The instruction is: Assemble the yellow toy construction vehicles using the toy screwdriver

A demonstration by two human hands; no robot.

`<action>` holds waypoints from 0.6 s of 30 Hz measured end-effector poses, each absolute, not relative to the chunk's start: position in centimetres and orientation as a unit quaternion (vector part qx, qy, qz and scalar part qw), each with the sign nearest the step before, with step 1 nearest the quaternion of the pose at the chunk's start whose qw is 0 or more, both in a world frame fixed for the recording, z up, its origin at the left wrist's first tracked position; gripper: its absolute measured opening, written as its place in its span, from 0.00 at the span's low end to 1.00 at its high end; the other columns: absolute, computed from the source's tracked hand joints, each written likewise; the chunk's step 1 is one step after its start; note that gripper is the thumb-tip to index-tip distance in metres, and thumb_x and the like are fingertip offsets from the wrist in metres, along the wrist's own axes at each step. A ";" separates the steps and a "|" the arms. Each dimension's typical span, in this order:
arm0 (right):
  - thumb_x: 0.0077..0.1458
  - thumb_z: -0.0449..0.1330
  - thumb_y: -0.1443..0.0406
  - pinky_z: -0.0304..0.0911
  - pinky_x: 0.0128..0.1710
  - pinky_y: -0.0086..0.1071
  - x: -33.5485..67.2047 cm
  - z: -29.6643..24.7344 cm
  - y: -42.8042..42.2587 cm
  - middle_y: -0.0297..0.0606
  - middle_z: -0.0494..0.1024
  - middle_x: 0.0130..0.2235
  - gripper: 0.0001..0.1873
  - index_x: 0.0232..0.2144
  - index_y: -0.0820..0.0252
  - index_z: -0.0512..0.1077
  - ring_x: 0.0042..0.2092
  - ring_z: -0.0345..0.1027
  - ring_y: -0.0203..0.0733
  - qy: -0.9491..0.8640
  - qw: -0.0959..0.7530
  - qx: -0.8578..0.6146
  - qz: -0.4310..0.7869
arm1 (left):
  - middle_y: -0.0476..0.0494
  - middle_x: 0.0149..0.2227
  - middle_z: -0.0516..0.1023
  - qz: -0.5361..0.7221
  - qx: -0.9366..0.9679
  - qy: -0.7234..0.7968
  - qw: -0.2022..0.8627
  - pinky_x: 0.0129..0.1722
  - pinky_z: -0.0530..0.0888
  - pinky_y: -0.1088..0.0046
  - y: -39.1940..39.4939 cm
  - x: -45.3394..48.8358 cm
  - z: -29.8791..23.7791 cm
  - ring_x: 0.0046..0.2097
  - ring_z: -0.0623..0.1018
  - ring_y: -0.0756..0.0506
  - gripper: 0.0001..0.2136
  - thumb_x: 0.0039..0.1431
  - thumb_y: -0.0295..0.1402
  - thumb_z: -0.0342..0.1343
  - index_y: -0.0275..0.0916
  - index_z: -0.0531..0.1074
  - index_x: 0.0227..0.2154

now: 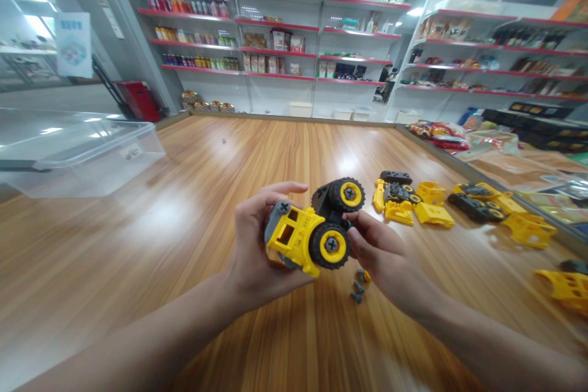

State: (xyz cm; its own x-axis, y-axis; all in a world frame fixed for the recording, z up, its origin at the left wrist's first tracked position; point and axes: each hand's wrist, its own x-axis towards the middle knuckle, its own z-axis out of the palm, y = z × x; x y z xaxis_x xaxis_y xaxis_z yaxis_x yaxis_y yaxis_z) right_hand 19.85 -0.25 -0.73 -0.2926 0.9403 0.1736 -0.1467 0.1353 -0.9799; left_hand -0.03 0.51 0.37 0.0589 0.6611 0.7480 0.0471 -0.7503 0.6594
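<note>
While the left hand clasps a yellow toy truck, the right hand touches its underside — whether it grips is unclear.

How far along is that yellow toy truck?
It looks partly built. Done: the yellow cab has two black-tyred wheels fitted. In hand: the left hand grips the cab, while the right hand is against the truck's dark underside. Left: loose yellow parts and black parts lie on the wooden table, with grey screws below the truck.
</note>
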 end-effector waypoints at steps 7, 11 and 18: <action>0.63 0.56 0.56 0.64 0.31 0.31 19.7 0.3 -0.8 0.38 0.72 0.35 0.12 0.41 0.60 0.67 0.34 0.66 0.38 -0.622 0.461 -0.359 0.522 | 0.42 0.50 0.72 0.644 0.638 0.314 0.283 0.46 0.71 0.66 0.3 0.5 0.6 0.47 0.77 0.42 0.37 0.34 0.21 0.71 0.45 0.56 0.45; 0.65 0.52 0.58 0.65 0.31 0.31 19.9 0.4 -1.0 0.40 0.73 0.36 0.11 0.44 0.60 0.66 0.35 0.66 0.38 -0.659 0.450 -0.384 0.465 | 0.45 0.47 0.72 0.634 0.616 0.335 0.326 0.46 0.71 0.70 0.5 0.4 0.2 0.46 0.76 0.45 0.33 0.40 0.24 0.70 0.45 0.56 0.46; 0.56 0.57 0.68 0.61 0.32 0.31 20.4 1.3 -1.5 0.35 0.72 0.32 0.03 0.36 0.60 0.68 0.32 0.64 0.37 -0.808 0.346 -0.399 0.260 | 0.50 0.37 0.73 0.645 0.536 0.403 0.367 0.39 0.72 0.75 1.6 0.1 0.4 0.37 0.74 0.49 0.22 0.46 0.31 0.69 0.41 0.66 0.43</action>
